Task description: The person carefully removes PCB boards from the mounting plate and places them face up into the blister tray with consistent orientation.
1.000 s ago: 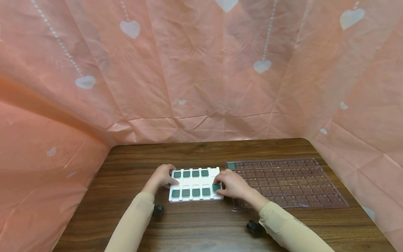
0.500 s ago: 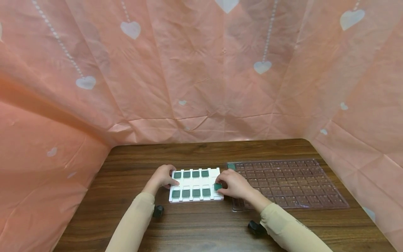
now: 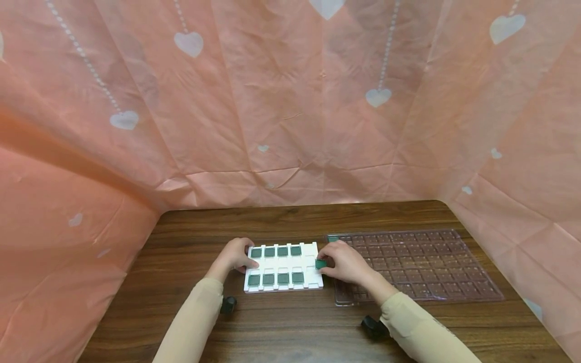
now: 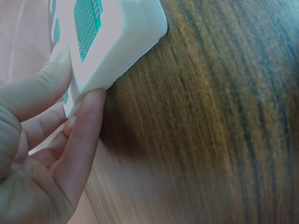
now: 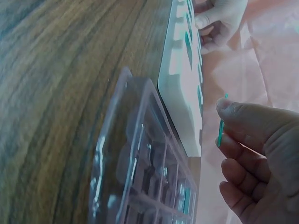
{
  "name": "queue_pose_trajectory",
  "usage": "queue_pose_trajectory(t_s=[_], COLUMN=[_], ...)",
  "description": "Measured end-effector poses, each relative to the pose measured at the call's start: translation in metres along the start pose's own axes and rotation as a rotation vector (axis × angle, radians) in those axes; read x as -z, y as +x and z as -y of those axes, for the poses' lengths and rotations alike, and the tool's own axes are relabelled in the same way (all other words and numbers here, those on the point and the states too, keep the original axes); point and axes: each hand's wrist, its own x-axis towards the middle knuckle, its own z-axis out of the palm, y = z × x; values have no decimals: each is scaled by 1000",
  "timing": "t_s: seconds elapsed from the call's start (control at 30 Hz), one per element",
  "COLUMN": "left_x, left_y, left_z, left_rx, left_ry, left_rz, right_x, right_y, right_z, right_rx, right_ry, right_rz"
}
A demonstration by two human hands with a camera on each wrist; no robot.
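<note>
My left hand (image 3: 234,255) grips the left end of a white tray (image 3: 277,263), thumb on top and fingers along the side. In the left wrist view, a corner of that tray sits between the thumb and fingers. Several small green square circuit boards (image 3: 283,279) lie in two rows of its pockets. With thumb and fingertips, my right hand (image 3: 345,263) pinches another green circuit board (image 3: 321,263) at the tray's right edge. Seen edge-on in the right wrist view, this thin green board (image 5: 221,130) is held above the tray, apart from it.
A clear plastic tray (image 3: 415,262) with a grid of pockets lies right of the white tray, partly behind my right hand. One green board (image 3: 333,239) sits in its far left corner pocket. Both rest on a wooden table (image 3: 281,327) with pink curtains (image 3: 290,126) around it.
My right hand has lifted the green board from the white tray's near right pocket and moved right and slightly away with it. My left hand stays on the tray.
</note>
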Motion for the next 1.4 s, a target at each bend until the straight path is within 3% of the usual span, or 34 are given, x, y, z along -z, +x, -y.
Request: queue_pose_trajectory(t_s=[0.67,1.4], left_x=[0,0], left_y=[-1,-2], left_z=[-1,-2], left_rx=[-26,-7], left_ry=[5,6], left_rz=[11,-1], right_x=[10,20], right_y=[-7,-9], right_z=[-28,-50], right_rx=[-98,-186], right_ry=[-22,-37], right_rz=[-14,-52])
